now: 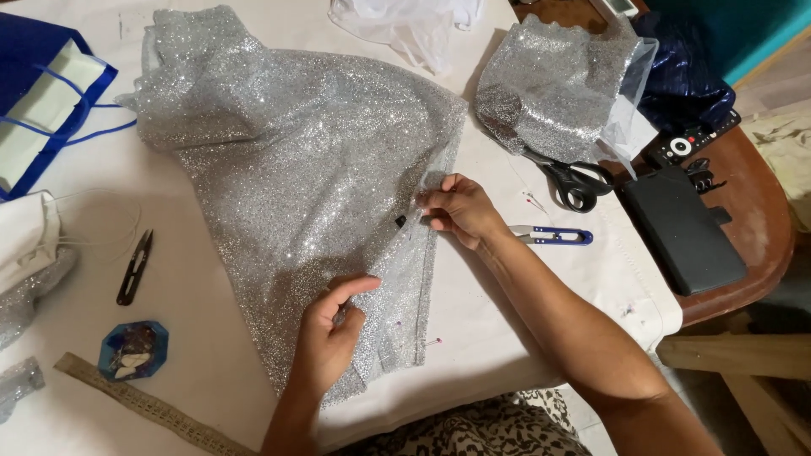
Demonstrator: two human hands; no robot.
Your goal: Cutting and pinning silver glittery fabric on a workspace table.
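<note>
silver glitter fabric (pixel 296 186), spread flat, edge folded

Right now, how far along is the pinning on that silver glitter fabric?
Partly done, by the look of it. One pink-headed pin already sits near the folded edge's lower end. In hand: the right hand pinches the fold of the silver glitter fabric while the left hand holds it lower down. The stretch between the hands shows no clear pins.
</note>
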